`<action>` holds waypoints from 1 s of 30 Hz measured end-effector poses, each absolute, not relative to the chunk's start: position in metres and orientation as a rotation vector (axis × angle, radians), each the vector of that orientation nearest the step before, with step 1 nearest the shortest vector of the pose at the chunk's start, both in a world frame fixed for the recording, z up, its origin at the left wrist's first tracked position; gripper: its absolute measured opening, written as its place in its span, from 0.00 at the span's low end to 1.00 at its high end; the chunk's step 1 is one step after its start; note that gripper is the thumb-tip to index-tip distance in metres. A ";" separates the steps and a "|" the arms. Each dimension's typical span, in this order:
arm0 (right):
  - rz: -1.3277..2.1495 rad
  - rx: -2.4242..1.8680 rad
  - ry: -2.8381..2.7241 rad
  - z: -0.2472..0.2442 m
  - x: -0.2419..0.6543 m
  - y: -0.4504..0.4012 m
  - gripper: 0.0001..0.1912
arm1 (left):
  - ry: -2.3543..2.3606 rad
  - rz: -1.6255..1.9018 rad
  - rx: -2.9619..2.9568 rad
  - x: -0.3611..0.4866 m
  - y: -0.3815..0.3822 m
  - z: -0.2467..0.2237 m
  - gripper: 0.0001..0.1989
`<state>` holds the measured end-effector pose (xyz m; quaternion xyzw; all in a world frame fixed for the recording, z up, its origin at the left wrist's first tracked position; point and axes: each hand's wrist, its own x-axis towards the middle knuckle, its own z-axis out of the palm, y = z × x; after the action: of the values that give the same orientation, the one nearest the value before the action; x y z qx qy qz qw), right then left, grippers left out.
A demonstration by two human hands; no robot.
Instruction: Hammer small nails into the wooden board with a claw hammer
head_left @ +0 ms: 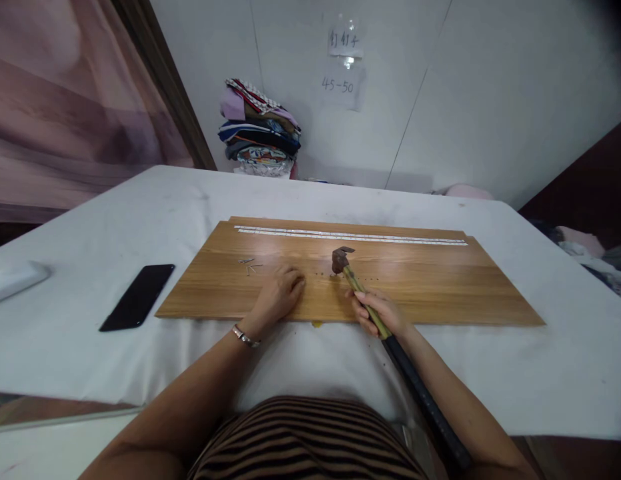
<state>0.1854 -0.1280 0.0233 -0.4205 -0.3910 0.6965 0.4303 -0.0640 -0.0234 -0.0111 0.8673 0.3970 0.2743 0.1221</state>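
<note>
My right hand [377,310] is closed around the wooden handle of a claw hammer [357,283], between its dark grip and its head. The rusty head is low over the middle of a wooden board [440,287]; whether it touches a nail there cannot be made out. A row of small dark nail heads or holes runs along the board on both sides of the head. My left hand [283,290] rests on the board left of the hammer, fingers curled in; their undersides are hidden. Several loose nails [253,268] lie on the board beyond it to the left.
Two white measuring strips [350,237] run along the board's far side. A black phone [140,297] lies left of the board on the white-covered table [80,247]. A white object [15,280] is at the far left. Folded clothes [260,127] are stacked by the wall.
</note>
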 end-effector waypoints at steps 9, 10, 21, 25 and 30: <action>1.747 -1.043 -0.952 0.016 0.187 -0.125 0.22 | 1.145 0.818 2.538 -0.064 -0.023 -0.011 0.07; 1.739 -1.041 -0.952 0.016 0.187 -0.126 0.22 | 1.145 0.818 2.540 -0.064 -0.023 -0.012 0.07; 1.754 -1.046 -0.982 0.019 0.186 -0.125 0.21 | 1.157 0.825 2.527 -0.063 -0.023 -0.011 0.07; 1.751 -1.030 -0.981 0.019 0.187 -0.126 0.21 | 1.163 0.817 2.533 -0.063 -0.023 -0.012 0.07; 1.758 -1.037 -0.990 0.016 0.187 -0.125 0.21 | 1.158 0.808 2.543 -0.064 -0.023 -0.011 0.07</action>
<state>0.1865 -0.1252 0.0159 -0.4142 -0.3955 0.7022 0.4230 -0.0636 -0.0230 -0.0115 0.8683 0.3955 0.2759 0.1162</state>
